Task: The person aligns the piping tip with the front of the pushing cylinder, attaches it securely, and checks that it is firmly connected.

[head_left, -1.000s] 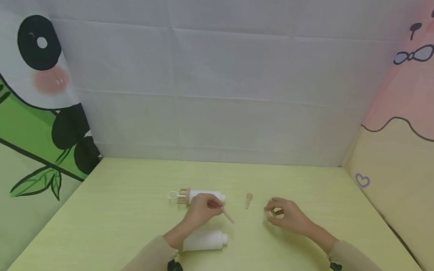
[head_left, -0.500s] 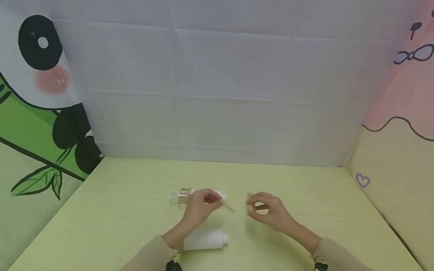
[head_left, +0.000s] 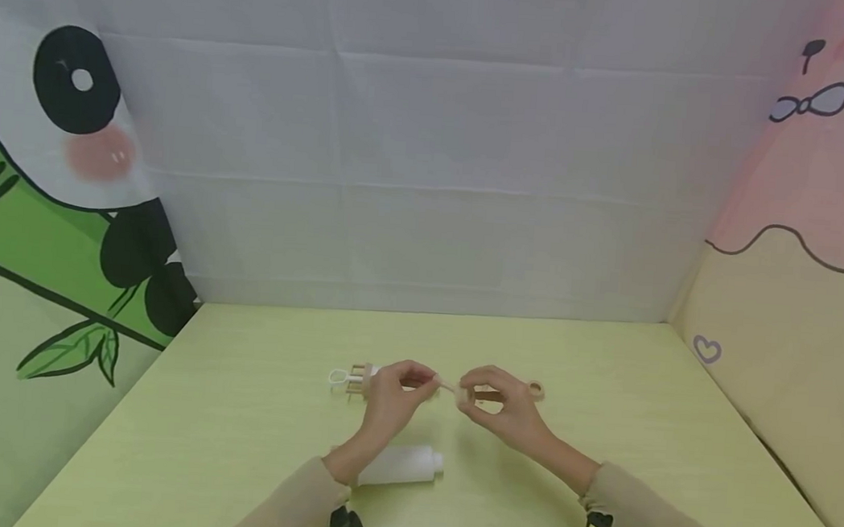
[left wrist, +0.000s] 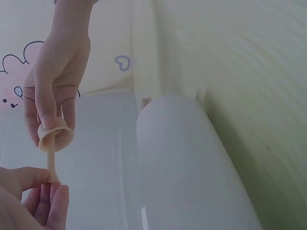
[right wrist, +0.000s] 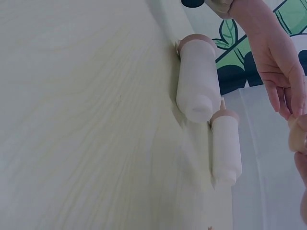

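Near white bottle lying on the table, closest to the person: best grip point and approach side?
Probably the mid-body of the near white bottle, taken from above with fingers across its width. It lies on its side, a plain cylinder with its narrow neck pointing right, so the neck gives little purchase. The left hand is above and beyond it; the forearm partly covers its left end.

Two hands are in view: one left hand (head_left: 392,395) and one right hand (head_left: 503,409), meeting at table centre.

White bottles: two. One white bottle (head_left: 401,465) lies near, under the left forearm; a second capped bottle (head_left: 367,377) lies farther off, behind the left hand.

Thin tan sticks: one (head_left: 447,387), pinched between the hands.

Tan cone pieces: one (left wrist: 55,136), on the stick's end.

Tan rings: one (head_left: 535,390), on the table right of the right hand.

Green tables: one (head_left: 253,414).
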Available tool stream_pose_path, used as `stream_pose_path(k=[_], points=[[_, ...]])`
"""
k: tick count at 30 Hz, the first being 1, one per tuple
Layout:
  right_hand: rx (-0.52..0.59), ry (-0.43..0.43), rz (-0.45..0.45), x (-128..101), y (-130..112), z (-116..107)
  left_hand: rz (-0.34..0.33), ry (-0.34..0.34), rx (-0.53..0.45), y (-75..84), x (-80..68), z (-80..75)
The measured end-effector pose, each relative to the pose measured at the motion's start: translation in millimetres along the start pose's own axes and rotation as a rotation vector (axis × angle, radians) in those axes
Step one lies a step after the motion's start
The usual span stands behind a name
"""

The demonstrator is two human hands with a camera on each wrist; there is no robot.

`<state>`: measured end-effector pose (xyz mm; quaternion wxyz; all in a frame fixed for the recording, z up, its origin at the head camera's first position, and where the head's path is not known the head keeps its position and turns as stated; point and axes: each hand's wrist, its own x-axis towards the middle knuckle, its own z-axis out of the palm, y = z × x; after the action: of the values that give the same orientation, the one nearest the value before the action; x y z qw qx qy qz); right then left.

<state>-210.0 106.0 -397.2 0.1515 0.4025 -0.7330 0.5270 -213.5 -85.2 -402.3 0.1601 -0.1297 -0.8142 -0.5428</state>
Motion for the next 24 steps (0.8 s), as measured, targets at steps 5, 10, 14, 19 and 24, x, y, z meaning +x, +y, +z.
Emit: stream_pose_path(k=[5, 10, 14, 19, 24], points=[[0.027, 0.019, 0.024, 0.9, 2.2, 3.8, -0.026, 0.003, -0.043, 0.6, -0.2, 1.8], [0.037, 0.034, 0.027, 1.7, 4.9, 6.6, -0.05, -0.001, -0.077, 10.3, -3.7, 1.5], [-0.01, 0.067, 0.042, 1.9, 5.3, 8.2, -0.062, -0.006, -0.09, 15.8, -6.7, 1.5], [-0.058, 0.106, 0.071, 0.6, 5.2, 10.8, -0.078, -0.017, -0.087, 3.6, -6.7, 6.9], [-0.005, 0.1, 0.104, -0.4, 6.2, 12.2, -0.03, -0.034, -0.098, 25.6, -12.4, 1.9]])
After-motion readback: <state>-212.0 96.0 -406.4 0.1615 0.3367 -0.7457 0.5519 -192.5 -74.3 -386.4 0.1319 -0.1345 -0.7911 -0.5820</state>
